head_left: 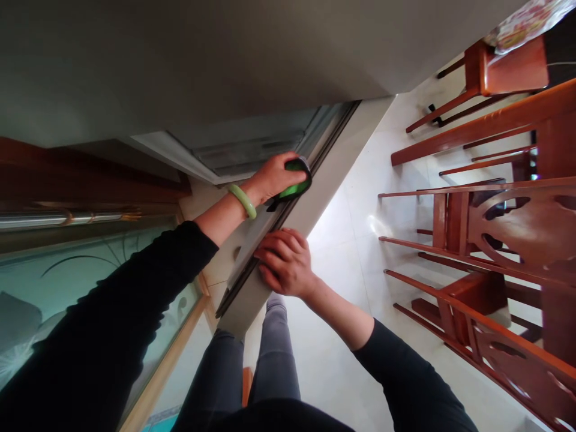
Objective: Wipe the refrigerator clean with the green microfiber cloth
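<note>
My left hand (282, 175), with a pale green bangle at the wrist, is closed round a green and black hand-held tool (293, 186), perhaps a small brush; its underside is hidden. The tool is against the dark grooved strip (321, 157) along the inner edge of an open pale door (335, 162). Lower down the same door edge lies my right hand (287, 261), its bent fingers hooked over the edge at the dark strip. No tool shows in that hand.
A large grey-white panel (202, 54) hangs over the top of the view. Carved wooden chairs (522, 228) stand at right on pale floor tiles (346, 288). A wood-framed glass panel (90, 264) with a metal bar handle (63, 221) is at left. My legs (274, 354) stand just below the door.
</note>
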{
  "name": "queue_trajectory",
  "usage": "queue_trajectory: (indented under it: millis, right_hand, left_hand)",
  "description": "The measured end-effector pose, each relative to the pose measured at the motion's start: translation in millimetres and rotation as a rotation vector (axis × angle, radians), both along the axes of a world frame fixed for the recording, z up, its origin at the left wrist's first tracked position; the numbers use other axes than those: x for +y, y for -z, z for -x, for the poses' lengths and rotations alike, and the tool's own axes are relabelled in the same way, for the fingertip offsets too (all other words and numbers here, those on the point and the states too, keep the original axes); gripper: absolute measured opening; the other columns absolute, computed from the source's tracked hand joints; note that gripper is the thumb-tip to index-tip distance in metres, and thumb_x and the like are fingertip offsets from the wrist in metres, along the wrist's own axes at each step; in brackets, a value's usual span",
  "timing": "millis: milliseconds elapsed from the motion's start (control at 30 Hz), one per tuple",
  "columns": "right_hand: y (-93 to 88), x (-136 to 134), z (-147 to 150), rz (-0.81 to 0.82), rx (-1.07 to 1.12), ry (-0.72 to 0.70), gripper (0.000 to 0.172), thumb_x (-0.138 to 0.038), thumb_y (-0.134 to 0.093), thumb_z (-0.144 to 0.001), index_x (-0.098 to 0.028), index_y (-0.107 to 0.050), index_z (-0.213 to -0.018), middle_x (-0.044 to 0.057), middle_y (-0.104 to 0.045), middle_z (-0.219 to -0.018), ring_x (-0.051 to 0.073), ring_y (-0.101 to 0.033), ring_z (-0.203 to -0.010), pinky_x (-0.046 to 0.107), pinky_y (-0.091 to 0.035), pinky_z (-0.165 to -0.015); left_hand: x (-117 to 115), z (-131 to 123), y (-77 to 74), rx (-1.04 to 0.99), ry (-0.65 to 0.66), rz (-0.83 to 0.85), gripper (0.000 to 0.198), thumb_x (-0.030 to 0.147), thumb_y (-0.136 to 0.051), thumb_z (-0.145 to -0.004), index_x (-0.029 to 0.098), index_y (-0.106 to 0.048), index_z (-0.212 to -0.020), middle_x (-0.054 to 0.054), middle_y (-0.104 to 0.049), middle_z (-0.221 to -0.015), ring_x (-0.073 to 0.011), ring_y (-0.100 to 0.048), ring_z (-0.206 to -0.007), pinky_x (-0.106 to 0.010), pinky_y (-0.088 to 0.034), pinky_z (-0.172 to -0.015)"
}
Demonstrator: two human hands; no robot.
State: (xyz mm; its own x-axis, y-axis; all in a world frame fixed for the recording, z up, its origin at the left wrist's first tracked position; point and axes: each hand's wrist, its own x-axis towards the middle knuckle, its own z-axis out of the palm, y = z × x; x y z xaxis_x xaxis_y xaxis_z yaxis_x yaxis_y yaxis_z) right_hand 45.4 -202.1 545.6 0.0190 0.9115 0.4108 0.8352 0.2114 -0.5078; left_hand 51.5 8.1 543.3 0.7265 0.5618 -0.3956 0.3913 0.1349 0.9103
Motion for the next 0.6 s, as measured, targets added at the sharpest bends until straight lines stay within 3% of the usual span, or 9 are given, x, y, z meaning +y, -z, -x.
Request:
queue_trajectory:
  millis: [233,600]
  right_hand:
    - [0.3,-2.4,0.9,0.065,-0.019,-0.004,0.024,-0.035,-0.057,-0.102,-0.024,-0.076,-0.114,0.005,-0.079,-0.116,0.025,-0.065,-0.124,0.045,-0.041,-0.119]
    - [-0.2,1.0,1.4,0.023,0.013,-0.006,0.020,-0.031,-0.059,-0.099,-0.024,-0.075,-0.107,0.004,-0.079,-0.112,0.022,-0.064,-0.123,0.042,-0.041,-0.120]
  left_hand:
    - [9.0,-25.0,-7.7,-0.002,0.034,-0.295,0.031,0.004,-0.074,-0.062,0.023,-0.057,-0.081,-0.002,-0.062,-0.082,-0.0249,-0.064,-0.093,-0.039,-0.051,-0.094]
    - [18.9,-101.7,4.9,-0.026,-0.153,-0.279,0.020,0.012,-0.068,-0.087,0.023,-0.052,-0.083,-0.003,-0.061,-0.084,-0.0231,-0.067,-0.096,-0.039,-0.053,-0.092]
